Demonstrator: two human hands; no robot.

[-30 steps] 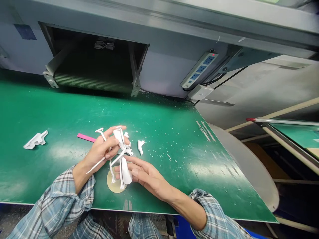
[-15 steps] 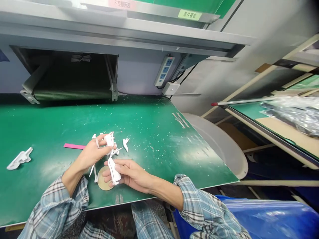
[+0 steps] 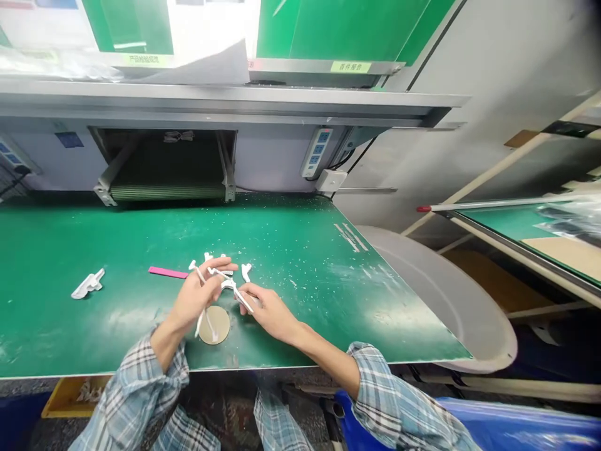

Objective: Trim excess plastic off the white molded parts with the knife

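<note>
My left hand [image 3: 197, 297] is closed around a white plastic sprue [image 3: 216, 282] with thin runners and small parts on it, held just above the green table [image 3: 305, 263]. My right hand [image 3: 267, 312] pinches the same sprue at its right end. Under the hands a round tan disc [image 3: 216, 326] lies flat on the table. A small loose white part [image 3: 245, 271] rests just beyond my fingers.
A pink strip [image 3: 168, 272] lies left of the hands and a white moulded piece [image 3: 88, 285] further left. A conveyor opening [image 3: 169, 172] is at the back, a power strip [image 3: 318, 152] beside it. A large grey basin [image 3: 451, 300] sits off the table's right edge.
The camera view has lifted and swung. My right hand has let go of the larger white part and moved up to pinch the sprue's right end; the sprue now lies lower and flatter.
</note>
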